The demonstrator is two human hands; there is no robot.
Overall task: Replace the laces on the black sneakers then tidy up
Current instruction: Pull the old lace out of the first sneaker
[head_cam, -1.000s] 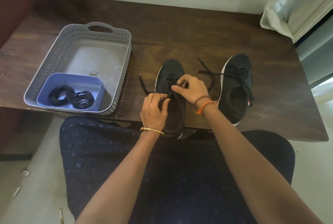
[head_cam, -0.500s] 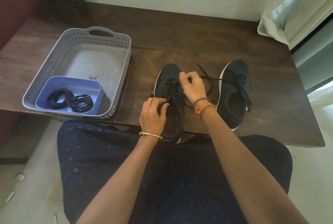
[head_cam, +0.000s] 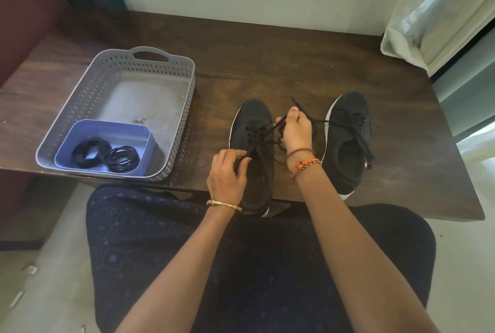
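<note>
Sneakers (head_cam: 253, 145) (head_cam: 348, 142) stand near the surface's (head_cam: 267, 65) front edge, toes pointing away from me; basket (head_cam: 117, 70) sits left. My left hand (head_cam: 227, 172) and right hand (head_cam: 296, 129) each pinch a lace (head_cam: 263, 133) end.

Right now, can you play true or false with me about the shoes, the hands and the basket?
1. Both hands hold a lace of the left sneaker. True: the left hand and the right hand each pinch a black lace end.
2. The right sneaker is in the grey basket. False: it stands on the table.
3. The blue tub sits inside the basket. True.
4. The blue tub holds white laces. False: it holds black coiled laces.
</note>
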